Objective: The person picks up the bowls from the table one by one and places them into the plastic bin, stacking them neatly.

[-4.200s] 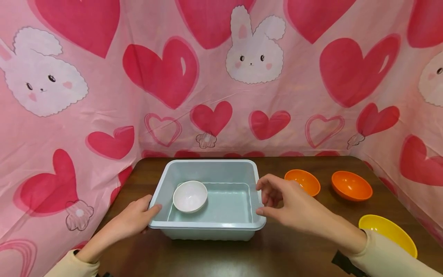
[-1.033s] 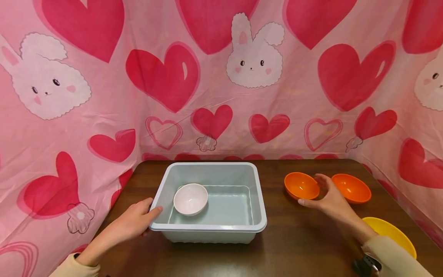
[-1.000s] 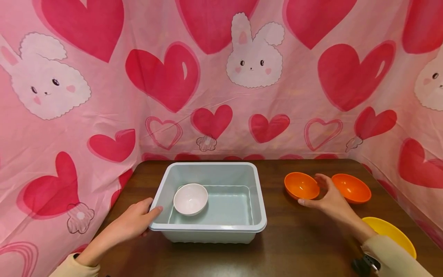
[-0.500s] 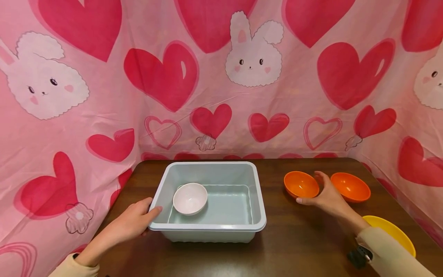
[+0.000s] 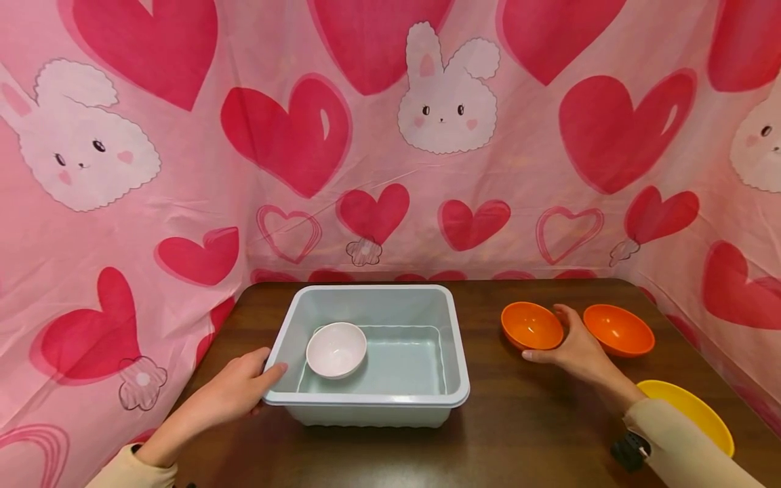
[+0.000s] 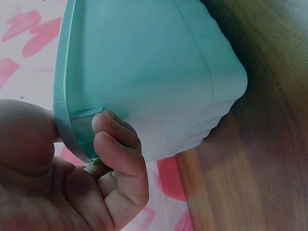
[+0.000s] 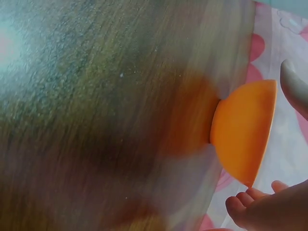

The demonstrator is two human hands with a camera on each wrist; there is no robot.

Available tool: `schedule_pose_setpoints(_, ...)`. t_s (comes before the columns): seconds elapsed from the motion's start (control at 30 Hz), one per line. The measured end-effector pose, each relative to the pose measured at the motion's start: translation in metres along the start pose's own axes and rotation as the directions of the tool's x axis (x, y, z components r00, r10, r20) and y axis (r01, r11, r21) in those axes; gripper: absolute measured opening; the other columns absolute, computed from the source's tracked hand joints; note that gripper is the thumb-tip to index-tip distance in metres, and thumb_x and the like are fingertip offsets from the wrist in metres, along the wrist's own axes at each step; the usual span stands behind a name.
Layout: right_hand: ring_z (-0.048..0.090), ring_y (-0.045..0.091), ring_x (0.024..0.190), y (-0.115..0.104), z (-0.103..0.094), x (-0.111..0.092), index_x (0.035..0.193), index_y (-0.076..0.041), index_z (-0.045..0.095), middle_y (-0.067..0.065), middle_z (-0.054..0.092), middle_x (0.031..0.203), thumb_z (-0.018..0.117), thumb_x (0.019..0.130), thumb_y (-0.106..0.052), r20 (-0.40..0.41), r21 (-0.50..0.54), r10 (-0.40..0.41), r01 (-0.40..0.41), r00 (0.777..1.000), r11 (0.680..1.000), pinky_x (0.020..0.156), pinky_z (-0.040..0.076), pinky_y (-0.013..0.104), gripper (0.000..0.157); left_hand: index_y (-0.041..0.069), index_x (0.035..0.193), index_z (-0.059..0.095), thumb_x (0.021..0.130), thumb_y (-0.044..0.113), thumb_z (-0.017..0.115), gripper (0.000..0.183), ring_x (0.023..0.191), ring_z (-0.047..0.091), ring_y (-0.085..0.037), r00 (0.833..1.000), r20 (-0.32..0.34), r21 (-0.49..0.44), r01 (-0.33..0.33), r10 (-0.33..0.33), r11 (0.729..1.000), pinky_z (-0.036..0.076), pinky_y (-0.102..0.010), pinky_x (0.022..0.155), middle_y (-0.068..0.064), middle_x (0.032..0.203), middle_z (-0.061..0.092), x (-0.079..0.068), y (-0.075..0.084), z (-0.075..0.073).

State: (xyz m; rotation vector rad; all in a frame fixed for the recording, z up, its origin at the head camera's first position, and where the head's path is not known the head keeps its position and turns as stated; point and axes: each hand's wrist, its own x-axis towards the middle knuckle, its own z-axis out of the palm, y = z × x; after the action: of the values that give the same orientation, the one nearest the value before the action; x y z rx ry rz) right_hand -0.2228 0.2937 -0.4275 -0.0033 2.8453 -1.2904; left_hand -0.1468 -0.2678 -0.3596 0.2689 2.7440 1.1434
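Note:
The light grey-green plastic basin stands on the table with a white bowl inside, towards its left. My left hand grips the basin's left rim, thumb over the top; the left wrist view shows curled fingers under the lip. My right hand is spread around the right side of the nearer orange bowl, which sits upright on the table. In the right wrist view, fingertips are right at that bowl's rim, while the thumb stands apart from it.
A second orange bowl lies just right of my right hand. A yellow bowl stands nearer, partly behind the right sleeve. The brown wooden table is enclosed by a pink curtain with hearts and rabbits.
Since the earliest frame my right hand has moved from the basin's right rim to the nearer orange bowl. Over the last second it has barely shifted. The left hand keeps its grip.

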Motion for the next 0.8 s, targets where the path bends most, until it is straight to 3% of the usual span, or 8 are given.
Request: schedule_pose_setpoints(0.8,0.038,0.059,0.137,0.0038,0.0081,0.0097,0.160,0.009,0.012,0.042,0.025,0.158,0.092,0.079,-0.043,-0.028,-0.027,-0.009,0.008,1.000,1.000,0.111,0.035,0.072,0.126,-0.004,0.117,0.057,0.105,0.020,0.062,0.027,0.048,0.053,-0.020,1.000,0.003,0.010,0.013,-0.013,1.000,0.045,-0.030,0.045,-0.003,0.060,0.053,0.0005,-0.0001,-0.0009)
